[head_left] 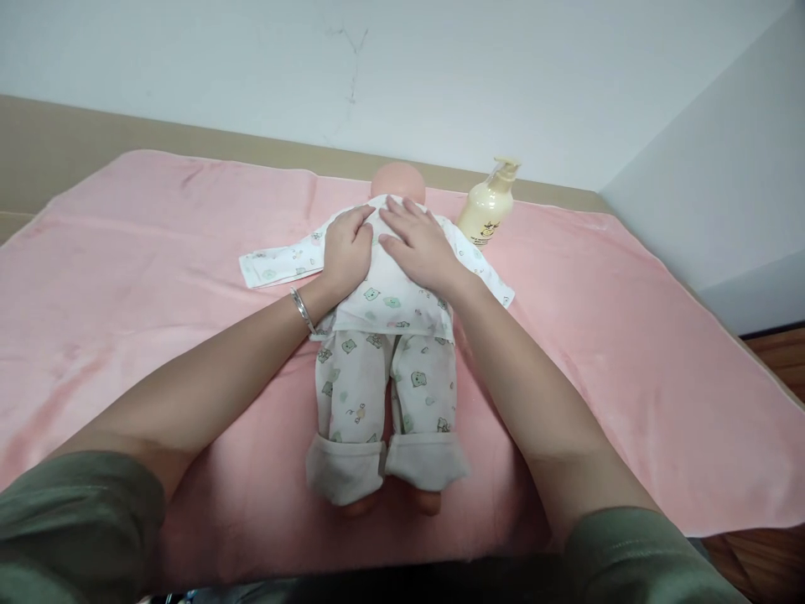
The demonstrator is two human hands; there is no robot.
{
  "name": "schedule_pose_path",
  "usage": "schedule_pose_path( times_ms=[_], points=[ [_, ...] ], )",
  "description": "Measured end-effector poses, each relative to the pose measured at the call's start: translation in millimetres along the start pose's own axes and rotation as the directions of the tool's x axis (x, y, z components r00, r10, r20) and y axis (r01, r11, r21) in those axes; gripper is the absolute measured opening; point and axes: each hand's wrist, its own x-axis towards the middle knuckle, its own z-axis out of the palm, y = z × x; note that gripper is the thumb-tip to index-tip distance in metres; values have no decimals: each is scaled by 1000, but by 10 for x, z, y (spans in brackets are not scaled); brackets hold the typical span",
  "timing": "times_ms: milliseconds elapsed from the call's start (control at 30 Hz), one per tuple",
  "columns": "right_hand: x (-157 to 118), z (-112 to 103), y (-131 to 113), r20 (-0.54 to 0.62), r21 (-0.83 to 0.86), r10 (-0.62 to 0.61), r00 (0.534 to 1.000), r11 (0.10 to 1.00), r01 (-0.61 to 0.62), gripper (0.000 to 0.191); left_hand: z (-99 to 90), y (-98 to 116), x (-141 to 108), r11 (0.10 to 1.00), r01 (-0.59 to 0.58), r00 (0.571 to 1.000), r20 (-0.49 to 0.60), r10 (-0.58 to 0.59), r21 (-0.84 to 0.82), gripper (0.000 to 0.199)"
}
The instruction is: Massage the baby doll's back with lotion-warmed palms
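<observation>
A baby doll lies on a pink blanket, its head toward the wall and its feet toward me. No facial features show on the head. It wears a white patterned top and matching trousers with turned-up cuffs. My left hand rests on the upper left of the top, thumb apart from the fingers. Across the upper right of the top lies my right hand, flat with its fingers spread. Both hands press on the cloth without gripping anything.
A pale yellow pump bottle stands on the blanket, just right of the doll's shoulder. Behind the blanket runs a beige edge against the white wall. Wooden floor shows at the right.
</observation>
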Motion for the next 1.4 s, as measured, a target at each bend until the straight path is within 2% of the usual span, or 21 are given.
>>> schedule_pose_path(
  times_ms=[100, 200, 267, 333, 433, 500, 600, 667, 733, 867, 1000, 1100, 1167, 1267, 1400],
  points=[
    [0, -13, 9, -39, -4, 213, 976, 977, -213, 72, 2, 0, 8, 1000, 15, 1000, 3, -15, 2, 44],
    [-136, 67, -308, -104, -96, 371, 923, 920, -380, 77, 7, -1, 8, 1000, 25, 1000, -9, -25, -17, 44],
    [-224, 121, -524, -127, -167, 325, 937, 924, -343, 73, 11, -7, 0, 999, 34, 999, -14, -34, -30, 43],
    [-249, 139, -613, -100, -211, 191, 976, 955, -209, 68, 16, -21, -10, 998, 37, 999, -22, -38, -55, 43],
    [-154, 90, -429, -18, -136, -13, 1000, 991, 10, 62, 18, -40, -11, 996, -12, 999, -33, 9, -88, 43],
    [-51, 43, -173, 4, -22, -51, 999, 998, 51, 61, 12, -26, 6, 998, -47, 999, -16, 46, -43, 44],
    [59, 9, 170, -61, 118, 69, 996, 991, -61, 63, -5, 61, 36, 988, -50, 995, 96, 36, 144, 46],
    [77, 8, 270, -98, 153, 161, 982, 978, -145, 69, -11, 145, 33, 966, -36, 983, 181, -11, 257, 50],
    [58, 2, 255, -99, 124, 228, 969, 969, -215, 73, -6, 215, 5, 952, -35, 974, 224, -36, 305, 52],
    [-46, -44, 4, -80, -37, 302, 950, 951, -306, 71, 9, 226, -15, 956, -103, 962, 273, 26, 273, 55],
    [-178, -63, -307, -118, -195, 289, 950, 931, -307, 62, -44, 126, 123, 979, -57, 955, 297, -4, 195, 52],
    [-201, -46, -377, -140, -204, 267, 953, 934, -292, 58, -97, 101, 210, 993, 0, 961, 273, -33, 119, 46],
    [-152, -36, -286, -125, -154, 236, 964, 955, -254, 56, -103, 138, 193, 993, -6, 964, 265, -26, 117, 45],
    [-36, -32, -14, -92, -22, 196, 976, 980, -199, 58, -65, 253, 55, 972, -41, 972, 233, -14, 231, 45],
    [30, -46, 209, -72, 65, 169, 983, 984, -164, 63, -9, 389, -128, 954, -138, 960, 274, 62, 267, 42]
  ],
)
